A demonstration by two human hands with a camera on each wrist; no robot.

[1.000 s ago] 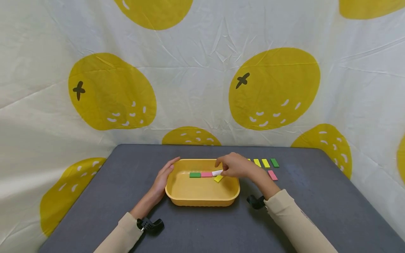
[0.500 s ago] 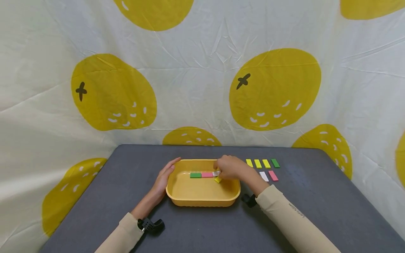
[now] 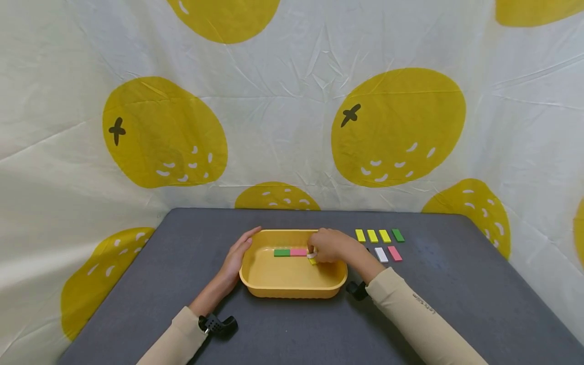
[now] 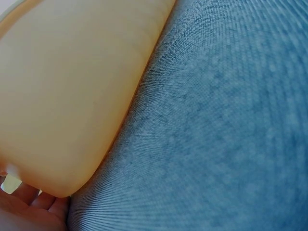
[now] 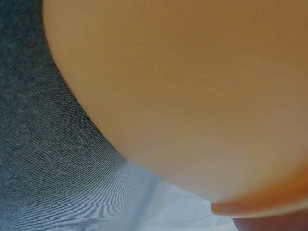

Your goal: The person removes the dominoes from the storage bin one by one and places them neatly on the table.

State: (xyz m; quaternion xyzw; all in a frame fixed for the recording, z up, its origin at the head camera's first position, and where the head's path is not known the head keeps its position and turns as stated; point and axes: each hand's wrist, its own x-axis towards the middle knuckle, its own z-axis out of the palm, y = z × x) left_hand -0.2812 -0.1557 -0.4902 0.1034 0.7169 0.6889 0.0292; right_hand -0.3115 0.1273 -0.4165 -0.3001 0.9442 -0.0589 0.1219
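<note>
A shallow yellow tray (image 3: 292, 292) stands on the table. My left hand (image 3: 234, 259) lies along its left side, fingers fairly straight against the outer wall. In the left wrist view, fingers (image 4: 45, 199) show beyond the tray's corner. My right hand (image 3: 332, 246) reaches over the tray's right side and pinches a small white tile (image 3: 312, 256), partly hidden by its fingers. Left of it, a green tile (image 3: 282, 253) and a pink tile (image 3: 298, 252) lie end to end in the tray. A yellow tile (image 3: 313, 261) peeks out under the right hand. The tray wall (image 5: 183, 96) fills the right wrist view.
Right of the tray on the dark table (image 3: 283, 334) lie more tiles: a back row of yellow ones (image 3: 372, 236) ending in a green one (image 3: 398, 235), and before it a white one (image 3: 381, 255) and a pink one (image 3: 394, 253). A patterned cloth (image 3: 283, 116) hangs behind.
My right hand has shifted slightly left and down in the tray, and the white tile has turned and is more covered by the fingers. The left hand stays at the tray's side.
</note>
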